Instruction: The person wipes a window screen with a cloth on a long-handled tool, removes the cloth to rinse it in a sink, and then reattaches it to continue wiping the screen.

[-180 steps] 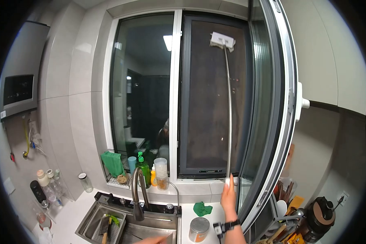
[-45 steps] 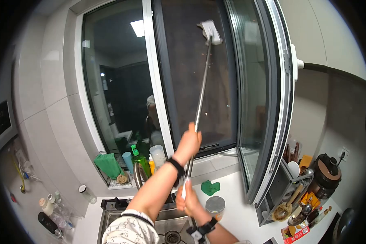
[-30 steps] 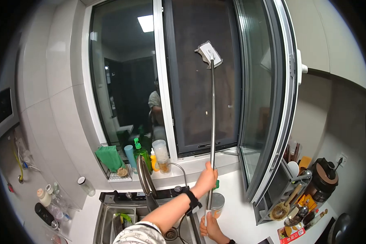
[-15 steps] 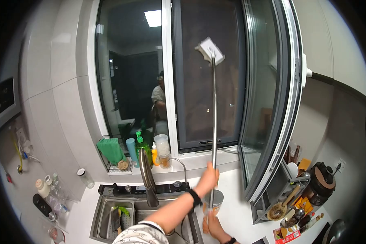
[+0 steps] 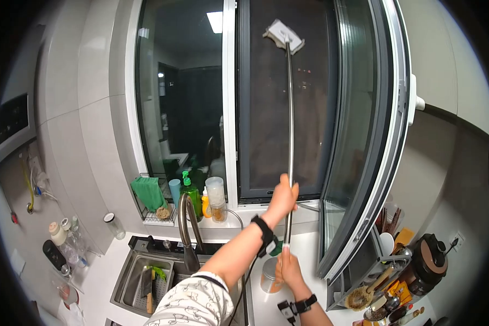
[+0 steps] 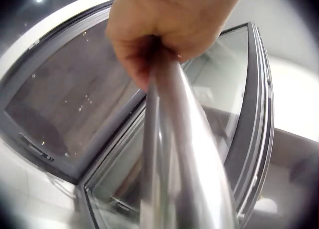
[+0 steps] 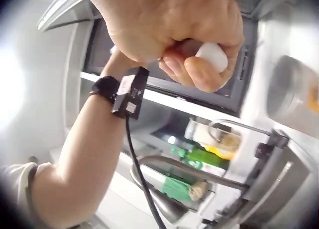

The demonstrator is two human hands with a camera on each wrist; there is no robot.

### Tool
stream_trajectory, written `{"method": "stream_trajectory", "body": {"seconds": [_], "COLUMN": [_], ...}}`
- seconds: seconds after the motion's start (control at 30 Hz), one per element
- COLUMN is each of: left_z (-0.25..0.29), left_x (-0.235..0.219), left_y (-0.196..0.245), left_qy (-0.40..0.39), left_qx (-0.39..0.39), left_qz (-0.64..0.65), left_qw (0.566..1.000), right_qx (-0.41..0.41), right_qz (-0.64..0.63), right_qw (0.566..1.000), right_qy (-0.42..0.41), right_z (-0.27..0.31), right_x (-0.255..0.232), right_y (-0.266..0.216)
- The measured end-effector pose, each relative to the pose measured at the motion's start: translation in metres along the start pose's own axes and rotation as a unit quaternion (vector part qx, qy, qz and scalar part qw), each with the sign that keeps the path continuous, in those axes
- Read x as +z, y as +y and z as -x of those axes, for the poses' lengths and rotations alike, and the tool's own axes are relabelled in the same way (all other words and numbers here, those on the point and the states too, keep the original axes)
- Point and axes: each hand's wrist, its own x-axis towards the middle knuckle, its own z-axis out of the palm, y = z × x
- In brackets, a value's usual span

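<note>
Both hands grip a flat mop with a long metal pole (image 5: 291, 119). Its white head (image 5: 284, 36), with a greyish cloth under it, lies against the upper part of the dark window screen (image 5: 266, 125). My left hand (image 5: 283, 198) is wrapped round the pole partway up; in the left wrist view its fingers curl round the shiny metal. Lower down, my right hand (image 5: 291, 269) holds the pole's bottom end, and the white end cap (image 7: 213, 57) pokes out of the fist in the right wrist view.
An open glass window sash (image 5: 358, 136) stands at the right of the screen. Bottles, including a green soap bottle (image 5: 190, 196), line the sill behind the tap (image 5: 186, 233) and sink. A lidded jar (image 5: 270, 276) sits beside my right hand; a utensil rack (image 5: 358, 271) is further right.
Six seconds ago only the right hand held the pole; the left hand has since taken hold above it. Over the last second the mop head and both hands have moved up.
</note>
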Motion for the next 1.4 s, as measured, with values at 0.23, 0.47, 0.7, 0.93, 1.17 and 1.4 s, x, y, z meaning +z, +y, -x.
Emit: {"method": "stream_trajectory", "body": {"seconds": [0.23, 0.47, 0.7, 0.93, 1.17, 1.4], "left_z": [0.08, 0.081, 0.007, 0.182, 0.173, 0.182], "left_x": [0.018, 0.008, -0.022, 0.037, 0.048, 0.03], "left_y": [-0.042, -0.047, -0.005, -0.064, -0.081, -0.099], "left_qy": [-0.069, -0.074, -0.039, -0.158, -0.187, -0.151], "left_qx": [-0.093, -0.111, -0.065, -0.228, -0.196, -0.175], "left_qz": [0.017, 0.016, 0.029, 0.092, 0.157, 0.098], "left_qw": [0.993, 0.991, 0.997, 0.956, 0.95, 0.968], "right_qx": [-0.01, 0.082, 0.068, -0.073, -0.196, 0.077], "right_qz": [0.147, 0.004, -0.036, 0.237, 0.264, 0.102], "right_qw": [0.989, 0.996, 0.997, 0.968, 0.937, 0.99], "right_qy": [-0.01, -0.044, -0.031, 0.033, 0.119, 0.065], "right_z": [0.039, 0.045, -0.004, 0.132, 0.124, 0.12], "right_x": [-0.036, -0.022, 0.006, -0.062, -0.065, -0.034], "right_y": [0.09, 0.084, 0.009, 0.184, 0.21, 0.219]}}
